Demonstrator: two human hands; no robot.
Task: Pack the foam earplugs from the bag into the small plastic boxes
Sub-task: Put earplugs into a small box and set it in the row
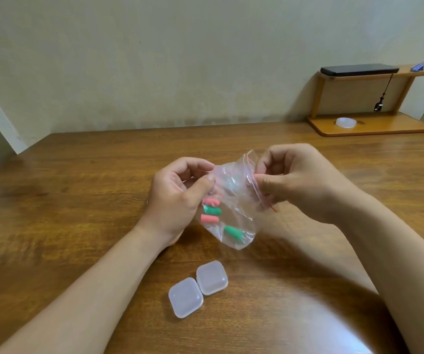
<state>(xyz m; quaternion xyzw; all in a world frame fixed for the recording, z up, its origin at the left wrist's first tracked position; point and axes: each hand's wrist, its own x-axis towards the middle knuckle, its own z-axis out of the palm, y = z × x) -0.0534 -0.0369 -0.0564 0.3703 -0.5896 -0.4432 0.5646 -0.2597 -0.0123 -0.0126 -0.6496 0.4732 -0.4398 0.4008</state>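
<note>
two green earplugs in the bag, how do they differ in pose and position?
The upper green foam earplug lies about level, the lower green foam earplug tilted. The upper sits between two pink foam earplugs by the left hand; the lower lies alone near the bottom of the clear plastic zip bag. Both share colour and shape, inside the bag.

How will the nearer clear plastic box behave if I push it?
The nearer box looks thin-walled and empty, so probably light. It lies flat on the smooth table, so it should slide, not tip. Its glossy surface may be slippery.
</note>
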